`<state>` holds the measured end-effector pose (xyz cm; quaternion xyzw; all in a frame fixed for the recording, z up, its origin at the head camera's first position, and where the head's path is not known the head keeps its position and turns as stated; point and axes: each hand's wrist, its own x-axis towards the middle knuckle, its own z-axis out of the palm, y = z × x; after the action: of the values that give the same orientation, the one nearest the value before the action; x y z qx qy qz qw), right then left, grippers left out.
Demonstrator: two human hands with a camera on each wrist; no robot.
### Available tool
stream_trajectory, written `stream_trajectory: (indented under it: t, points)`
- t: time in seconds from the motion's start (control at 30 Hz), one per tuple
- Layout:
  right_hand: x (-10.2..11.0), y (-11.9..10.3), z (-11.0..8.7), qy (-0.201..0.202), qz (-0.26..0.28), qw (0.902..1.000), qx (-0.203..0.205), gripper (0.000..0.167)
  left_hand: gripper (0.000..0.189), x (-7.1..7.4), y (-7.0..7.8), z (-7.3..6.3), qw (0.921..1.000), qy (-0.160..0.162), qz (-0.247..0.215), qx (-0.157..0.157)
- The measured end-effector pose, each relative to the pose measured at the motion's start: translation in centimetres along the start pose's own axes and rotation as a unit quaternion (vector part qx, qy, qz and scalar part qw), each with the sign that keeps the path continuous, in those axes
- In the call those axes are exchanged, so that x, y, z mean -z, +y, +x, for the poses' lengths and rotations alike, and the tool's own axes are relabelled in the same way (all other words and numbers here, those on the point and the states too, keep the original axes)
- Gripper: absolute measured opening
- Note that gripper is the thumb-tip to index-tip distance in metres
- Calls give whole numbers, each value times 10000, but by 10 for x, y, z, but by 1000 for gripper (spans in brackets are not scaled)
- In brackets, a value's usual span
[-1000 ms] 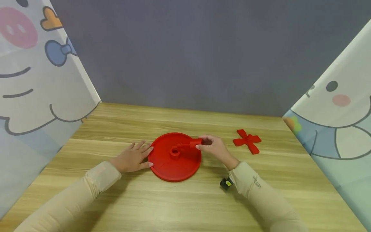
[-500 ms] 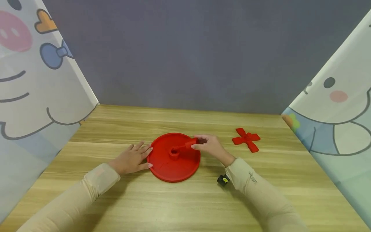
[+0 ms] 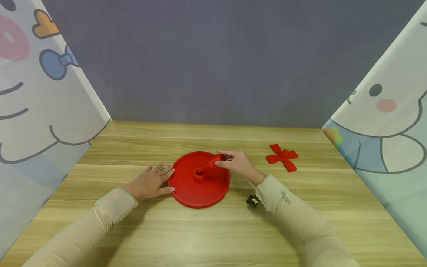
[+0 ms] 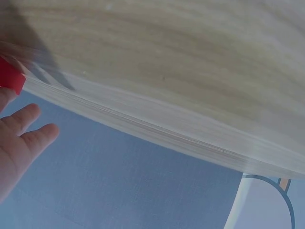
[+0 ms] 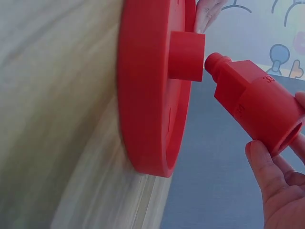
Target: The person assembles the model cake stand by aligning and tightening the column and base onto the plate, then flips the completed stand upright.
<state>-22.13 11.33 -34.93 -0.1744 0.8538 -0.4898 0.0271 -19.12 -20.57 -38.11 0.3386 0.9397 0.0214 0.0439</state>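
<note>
A round red dish-like base (image 3: 197, 194) with a raised rim lies on the wooden table, a short hollow socket (image 3: 199, 175) standing at its centre. My left hand (image 3: 150, 182) rests at the base's left rim with its fingers spread. My right hand (image 3: 238, 165) pinches a red hollow peg-ended piece (image 5: 267, 102) between thumb and fingers. In the right wrist view the piece is tilted, its narrow round tip close to the mouth of the socket, and its wide end shows an opening. Marks like numbers are on its side.
A red four-bladed piece (image 3: 282, 157) lies on the table (image 3: 186, 237) to the right of my right hand. A small black device (image 3: 252, 201) sits at my right wrist. A grey panel (image 3: 213, 63) stands behind, with printed cloth (image 3: 393, 137) at both sides.
My right hand has moved slightly left and tipped the peg-ended piece from nearly level to a steeper slant, its tip toward the socket. My left hand stays at the rim.
</note>
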Motion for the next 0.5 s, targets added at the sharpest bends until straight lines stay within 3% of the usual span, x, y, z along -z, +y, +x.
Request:
stream_trajectory:
  t: [0.3, 0.5]
  points:
    - [-4, -3, 13, -343, -315, 9971, 608, 41, 69, -2, -1, -1, 9999, -27, -78, 119]
    - [-2, -17, 20, -799, -1101, 9866, 901, 39, 69, -2, -2, 1, 9999, -36, -97, 89]
